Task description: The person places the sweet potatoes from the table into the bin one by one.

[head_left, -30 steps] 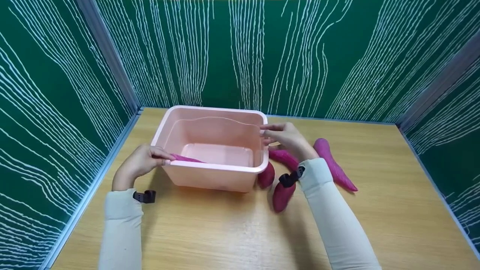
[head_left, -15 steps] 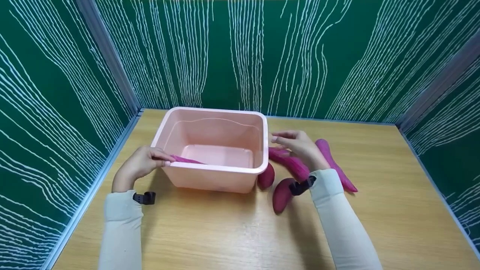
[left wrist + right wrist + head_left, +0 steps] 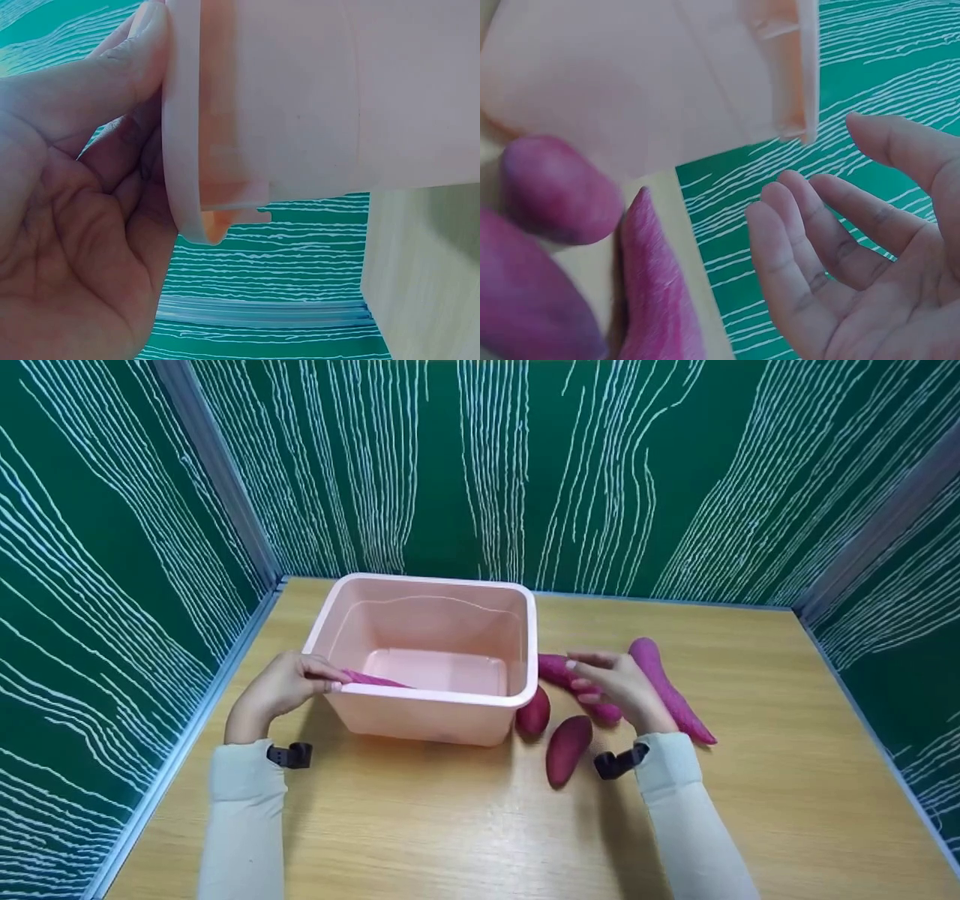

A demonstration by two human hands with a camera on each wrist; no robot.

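Observation:
My left hand (image 3: 283,688) pinches the rim of a pale pink plastic bin (image 3: 420,718) at its front left corner. In the left wrist view the thumb lies on the outer side of the rim. Inside the bin, by those fingers, a magenta strip of what looks like a sweet potato (image 3: 373,680) shows; the front wall hides the rest. My right hand (image 3: 621,687) hovers right of the bin with loose, parted fingers, holding nothing. Below it lies a long sweet potato (image 3: 556,670), partly covered by the fingers. Another long sweet potato (image 3: 671,694) lies to its right.
Two shorter, darker red sweet potatoes lie near the bin: one sweet potato (image 3: 532,712) by its front right corner, another sweet potato (image 3: 568,750) nearer me. Green walls (image 3: 690,510) with white lines enclose the wooden table (image 3: 450,825) at the back and sides.
My right hand has moved from the bin's right rim rightward and toward me, above the sweet potatoes. The left hand stays on the rim.

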